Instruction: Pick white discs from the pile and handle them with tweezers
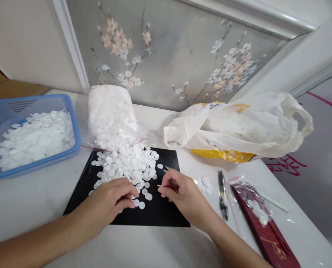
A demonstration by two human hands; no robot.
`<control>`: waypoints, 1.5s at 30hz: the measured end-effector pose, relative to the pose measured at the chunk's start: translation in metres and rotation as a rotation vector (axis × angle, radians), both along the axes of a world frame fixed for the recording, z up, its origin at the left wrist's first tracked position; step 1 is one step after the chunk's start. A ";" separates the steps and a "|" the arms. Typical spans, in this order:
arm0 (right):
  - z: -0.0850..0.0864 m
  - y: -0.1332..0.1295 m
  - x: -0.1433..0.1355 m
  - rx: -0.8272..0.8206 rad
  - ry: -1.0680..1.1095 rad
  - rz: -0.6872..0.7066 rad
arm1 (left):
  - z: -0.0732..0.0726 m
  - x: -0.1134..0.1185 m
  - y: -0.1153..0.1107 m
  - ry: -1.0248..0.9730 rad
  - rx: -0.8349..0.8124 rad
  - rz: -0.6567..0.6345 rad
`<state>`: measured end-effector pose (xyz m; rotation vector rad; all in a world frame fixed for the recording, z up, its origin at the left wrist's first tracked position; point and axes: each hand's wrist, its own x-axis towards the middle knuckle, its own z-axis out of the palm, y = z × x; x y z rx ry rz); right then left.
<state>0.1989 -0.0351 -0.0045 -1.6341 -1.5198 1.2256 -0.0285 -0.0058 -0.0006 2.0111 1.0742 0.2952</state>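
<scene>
White discs (pixel 126 163) lie in a loose heap on a black sheet (pixel 160 212), spilling toward the person from the mouth of a clear bag (pixel 110 111) that lies behind the sheet. The heap fans out toward the near edge, and its nearest stray discs sit directly under and between the two hands. The left hand (pixel 110 201) rests palm down on the near fringe of the heap, fingers curled loosely with the tips pressing on loose discs; it is the closer hand to the bulk of the pile. The right hand (pixel 179 191) sits just to the right of the heap's edge, its thumb and forefinger pinched on a thin white piece (pixel 160 185), apparently a disc held edge-on, though it is too small to tell for sure. The piece points left, toward the left hand's fingertips, and the two hands stand near each other but apart.

To the right of the sheet, a few separate discs form a small cluster (pixel 205 184) on the desk (pixel 29 201), just beside a pen (pixel 223 193) lying with its long axis running away from the person. Further right lies a red packet (pixel 266 230) in clear wrap. A blue basket (pixel 71 123) holding more discs stands at far left, and a white plastic bag (pixel 238 126) lies behind on the right.
</scene>
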 end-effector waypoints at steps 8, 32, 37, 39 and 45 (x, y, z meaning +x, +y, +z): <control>-0.004 0.001 0.000 -0.084 0.306 0.058 | 0.010 -0.005 0.011 -0.352 -0.467 0.259; 0.002 -0.010 -0.052 0.996 -0.509 0.493 | 0.012 0.003 -0.009 -0.845 -1.289 0.512; 0.006 -0.017 -0.048 1.055 -0.511 0.572 | 0.009 -0.003 -0.006 -0.869 -1.232 0.585; 0.006 -0.017 -0.041 1.048 -0.444 0.501 | 0.008 -0.005 -0.005 -0.881 -1.218 0.581; 0.001 -0.008 -0.021 0.675 -0.370 0.031 | 0.010 -0.006 -0.002 -0.875 -1.232 0.510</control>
